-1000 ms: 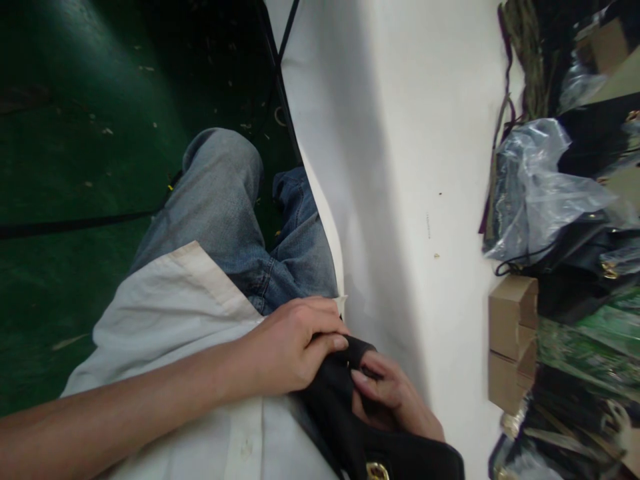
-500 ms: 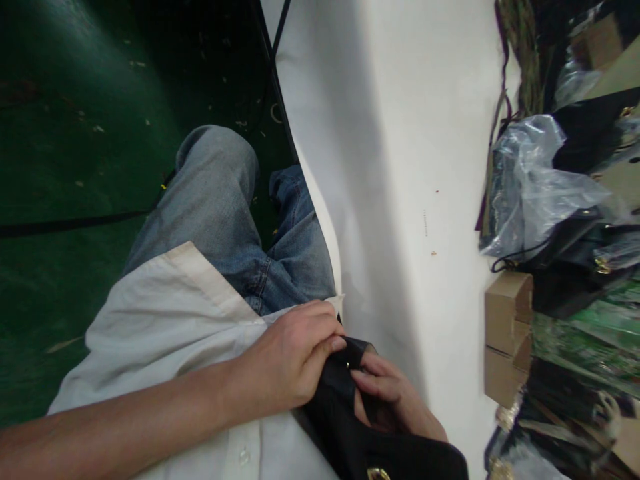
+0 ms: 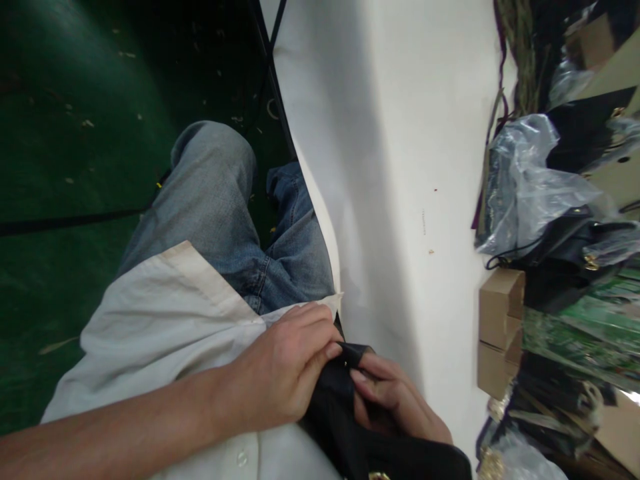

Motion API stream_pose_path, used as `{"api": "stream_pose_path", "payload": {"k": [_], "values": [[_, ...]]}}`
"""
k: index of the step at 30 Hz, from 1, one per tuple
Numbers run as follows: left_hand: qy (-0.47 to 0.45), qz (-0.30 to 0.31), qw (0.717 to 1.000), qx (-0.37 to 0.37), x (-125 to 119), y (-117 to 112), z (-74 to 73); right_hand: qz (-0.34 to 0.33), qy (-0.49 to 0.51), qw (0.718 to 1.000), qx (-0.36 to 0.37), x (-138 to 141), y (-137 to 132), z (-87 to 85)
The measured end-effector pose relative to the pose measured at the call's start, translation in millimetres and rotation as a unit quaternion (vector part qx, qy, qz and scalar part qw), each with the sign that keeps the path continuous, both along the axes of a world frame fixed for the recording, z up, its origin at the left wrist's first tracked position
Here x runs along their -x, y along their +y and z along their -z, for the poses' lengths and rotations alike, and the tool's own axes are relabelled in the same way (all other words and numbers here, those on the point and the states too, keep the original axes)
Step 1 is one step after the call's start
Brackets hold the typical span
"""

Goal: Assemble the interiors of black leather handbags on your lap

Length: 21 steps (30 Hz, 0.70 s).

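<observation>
A black leather-like bag [image 3: 340, 413] with a gold-coloured metal fitting [image 3: 379, 476] lies against my lap at the bottom, partly cut off by the frame. My left hand [image 3: 295, 363] comes in from the lower left, its fingers curled and thumb pressed on the bag's upper edge. On the other side of that edge, my right hand [image 3: 397, 393] pinches the black material between thumb and fingers. A tiny shiny spot shows between the two hands. Some right-hand fingers are hidden behind or inside the folded material.
Beside my lap runs a white-covered table [image 3: 400, 133]. Along its far side are small cardboard boxes [image 3: 500, 333], clear plastic wrap [image 3: 525, 180], black bags with gold fittings and green packaging [image 3: 580, 327]. A green floor [image 3: 65, 267] with scraps lies at left.
The view has shifted slightly. Both hands stay on the same edge of the black bag, almost in the same pose.
</observation>
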<state>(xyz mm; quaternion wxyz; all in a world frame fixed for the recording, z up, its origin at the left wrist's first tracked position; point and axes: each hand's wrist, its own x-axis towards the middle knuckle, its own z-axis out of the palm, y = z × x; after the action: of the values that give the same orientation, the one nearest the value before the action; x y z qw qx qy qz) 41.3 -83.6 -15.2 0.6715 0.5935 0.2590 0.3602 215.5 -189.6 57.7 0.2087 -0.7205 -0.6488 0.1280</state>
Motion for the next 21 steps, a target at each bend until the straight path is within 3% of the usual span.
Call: {"api": "stream_pose_path", "payload": {"k": [5, 12, 17, 21], "values": [[0.007, 0.033, 0.999, 0.025, 5, 2, -1.5, -0.048, -0.042, 0.997, 0.037, 3, 14, -14.4], [-0.003, 0.088, 0.992, 0.093, 11, 8, 1.0, -0.096, -0.023, 0.993, 0.071, 2, 25, -18.1], [0.007, 0.106, 0.986, 0.128, 20, 12, 0.7, -0.087, -0.026, 0.970, 0.224, -2, 26, -19.7], [0.009, 0.146, 0.986, 0.081, 24, 18, -0.8, -0.008, -0.022, 0.939, 0.343, -6, 27, -11.0]]}}
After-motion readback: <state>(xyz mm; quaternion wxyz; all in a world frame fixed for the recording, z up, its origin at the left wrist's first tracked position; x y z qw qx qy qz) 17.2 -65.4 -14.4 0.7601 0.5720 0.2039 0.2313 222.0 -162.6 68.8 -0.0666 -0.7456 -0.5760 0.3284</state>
